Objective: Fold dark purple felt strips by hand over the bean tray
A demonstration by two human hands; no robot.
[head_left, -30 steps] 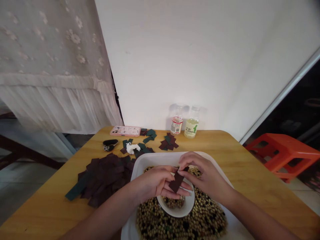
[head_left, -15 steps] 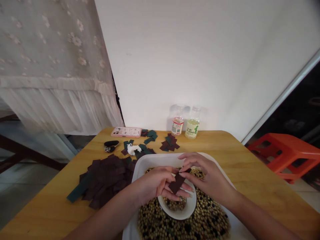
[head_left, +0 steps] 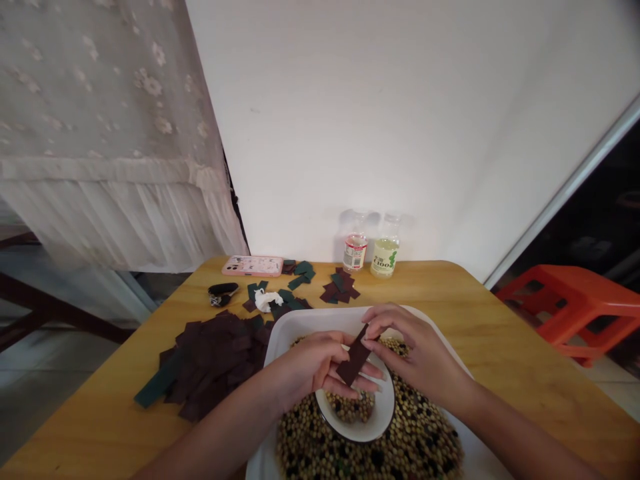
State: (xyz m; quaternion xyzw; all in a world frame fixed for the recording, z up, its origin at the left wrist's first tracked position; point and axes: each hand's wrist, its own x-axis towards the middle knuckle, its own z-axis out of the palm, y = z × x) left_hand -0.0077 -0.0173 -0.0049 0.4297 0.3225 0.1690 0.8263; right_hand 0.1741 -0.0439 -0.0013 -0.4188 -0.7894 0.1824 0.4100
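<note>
A dark brown flat rectangular piece (head_left: pixel 355 362), perhaps cloth or paper, lies across the fingers of my left hand (head_left: pixel 327 365), with the thumb on its edge. My right hand (head_left: pixel 411 343) pinches the upper end between thumb and fingers. Both hands are above a white bowl (head_left: pixel 384 421) holding small tan round beads or seeds (head_left: pixel 345 408). The bowl sits in a white tray (head_left: pixel 280 327) among many more tan and black ones (head_left: pixel 415 440). My hands hide the bowl's upper part.
Left of the tray is a heap of dark brown pieces (head_left: pixel 220 357) with a green strip (head_left: pixel 163 380). Behind are a pink phone (head_left: pixel 253 266), a black strap-like item (head_left: pixel 223 292), white crumpled tissue (head_left: pixel 268 300), a small brown pile (head_left: pixel 340 287) and two bottles (head_left: pixel 355 251) (head_left: pixel 385 253). An orange stool (head_left: pixel 580 300) stands right.
The brown piece has tilted more upright, its upper end now raised in my right fingers. My right hand has shifted slightly; the left has stayed nearly in place.
</note>
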